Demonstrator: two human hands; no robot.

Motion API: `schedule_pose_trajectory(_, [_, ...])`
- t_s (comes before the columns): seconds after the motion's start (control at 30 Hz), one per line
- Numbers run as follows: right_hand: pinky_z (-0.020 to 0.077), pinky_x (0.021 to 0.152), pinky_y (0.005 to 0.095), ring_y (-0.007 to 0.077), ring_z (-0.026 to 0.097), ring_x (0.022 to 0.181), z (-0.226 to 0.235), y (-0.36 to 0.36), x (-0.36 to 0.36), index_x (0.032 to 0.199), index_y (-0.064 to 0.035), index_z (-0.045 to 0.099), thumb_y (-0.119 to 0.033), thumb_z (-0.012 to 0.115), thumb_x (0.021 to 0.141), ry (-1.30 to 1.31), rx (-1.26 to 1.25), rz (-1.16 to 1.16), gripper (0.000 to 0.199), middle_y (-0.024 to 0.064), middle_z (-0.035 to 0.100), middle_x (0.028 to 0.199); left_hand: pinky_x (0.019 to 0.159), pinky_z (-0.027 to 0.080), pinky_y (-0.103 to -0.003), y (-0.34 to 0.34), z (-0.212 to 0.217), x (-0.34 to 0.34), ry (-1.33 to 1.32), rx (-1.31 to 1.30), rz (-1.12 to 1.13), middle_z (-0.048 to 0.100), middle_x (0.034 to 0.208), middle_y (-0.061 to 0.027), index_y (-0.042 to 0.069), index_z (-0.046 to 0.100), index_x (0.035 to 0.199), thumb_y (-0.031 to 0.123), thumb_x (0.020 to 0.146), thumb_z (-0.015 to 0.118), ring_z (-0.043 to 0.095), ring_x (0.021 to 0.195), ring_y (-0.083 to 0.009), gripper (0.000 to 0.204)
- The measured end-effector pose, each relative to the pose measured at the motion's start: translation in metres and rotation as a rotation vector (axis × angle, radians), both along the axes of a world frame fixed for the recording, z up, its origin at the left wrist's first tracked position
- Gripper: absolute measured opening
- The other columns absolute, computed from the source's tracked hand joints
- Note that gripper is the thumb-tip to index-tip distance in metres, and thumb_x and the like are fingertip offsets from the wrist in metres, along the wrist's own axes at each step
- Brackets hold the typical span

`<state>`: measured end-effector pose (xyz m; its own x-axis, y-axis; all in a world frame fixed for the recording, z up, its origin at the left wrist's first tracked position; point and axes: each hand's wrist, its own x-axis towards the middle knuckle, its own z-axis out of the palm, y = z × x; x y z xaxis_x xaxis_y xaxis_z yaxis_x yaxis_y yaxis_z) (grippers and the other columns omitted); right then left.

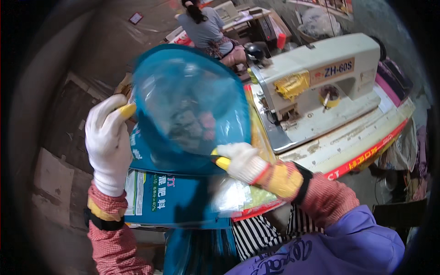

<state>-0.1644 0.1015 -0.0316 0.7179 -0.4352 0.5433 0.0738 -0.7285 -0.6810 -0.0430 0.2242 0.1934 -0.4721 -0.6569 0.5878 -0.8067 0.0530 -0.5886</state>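
Your L hand (108, 142) & R hand (241, 161) both grip the blue bag's (190, 110) mouth, held wide open, just left of sewing machine (316, 78).

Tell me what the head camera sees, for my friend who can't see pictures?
Two gloved hands hold open the mouth of a blue plastic bag: the left hand at its left edge, the right hand at its lower right edge. A pale sewing machine stands on a worn table to the right. Farther back, another person sits facing away.
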Motion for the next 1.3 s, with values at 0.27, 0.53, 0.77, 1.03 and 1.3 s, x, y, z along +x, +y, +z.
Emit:
schedule_pose_trajectory(0.27, [0.0447, 0.073, 0.026, 0.0108, 0.053, 0.083, 0.022, -0.035, -0.107, 0.104, 0.0001, 0.059, -0.014, 0.058, 0.086, -0.353, 0.723, 0.006, 0.023, 0.0038, 0.06, 0.091, 0.068, 0.051, -0.035, 0.079, -0.144, 0.094, 0.408, 0.338, 0.693, 0.042, 0.133, -0.0124, 0.012, 0.044, 0.126, 0.026, 0.06, 0.078, 0.062, 0.082, -0.0297, 0.076])
schedule_pose_trajectory(0.53, [0.0458, 0.075, 0.0264, 0.0125, 0.054, 0.085, -0.013, -0.048, -0.101, 0.112, 0.0014, 0.055, -0.011, 0.062, 0.083, -0.37, 0.788, -0.142, 0.032, 0.0067, 0.06, 0.097, 0.088, 0.044, -0.038, 0.042, -0.103, 0.202, 0.714, 0.059, 0.816, 0.046, 0.129, -0.0131, 0.01, 0.051, 0.121, 0.001, 0.074, 0.054, 0.056, 0.1, -0.0316, 0.048])
schedule_pose_trajectory(0.77, [0.0464, 0.081, 0.0326, 0.0233, 0.057, 0.091, -0.055, -0.084, -0.103, 0.118, -0.0012, 0.051, 0.001, 0.062, 0.075, -0.219, 0.677, -0.226, 0.045, 0.011, 0.06, 0.103, 0.09, 0.04, -0.043, 0.099, -0.038, 0.106, -0.067, -0.421, 0.8, 0.045, 0.133, -0.0113, 0.005, 0.056, 0.114, 0.016, 0.071, 0.061, 0.056, 0.068, -0.0281, 0.045])
schedule_pose_trajectory(1.03, [0.0488, 0.076, 0.0267, 0.0134, 0.059, 0.087, 0.003, -0.008, -0.098, 0.112, 0.0002, 0.054, -0.007, 0.06, 0.082, 0.771, 0.635, 0.876, 0.032, 0.0079, 0.063, 0.099, 0.072, 0.05, -0.04, 0.302, -0.267, 0.124, 0.761, 0.492, 1.053, 0.052, 0.122, -0.0141, 0.005, 0.052, 0.12, -0.004, 0.066, 0.056, 0.06, 0.08, -0.0359, 0.054])
schedule_pose_trajectory(1.3, [0.0479, 0.066, 0.0242, 0.0105, 0.059, 0.072, 0.055, -0.057, -0.013, 0.101, -0.0032, 0.06, -0.007, 0.054, 0.082, -0.027, 0.576, 0.207, 0.02, 0.0071, 0.064, 0.088, 0.083, 0.042, -0.024, 0.436, -0.298, 0.215, 1.375, -0.107, 1.161, 0.055, 0.113, -0.007, 0.0, 0.048, 0.122, 0.006, 0.085, 0.054, 0.052, 0.097, -0.0138, 0.038])
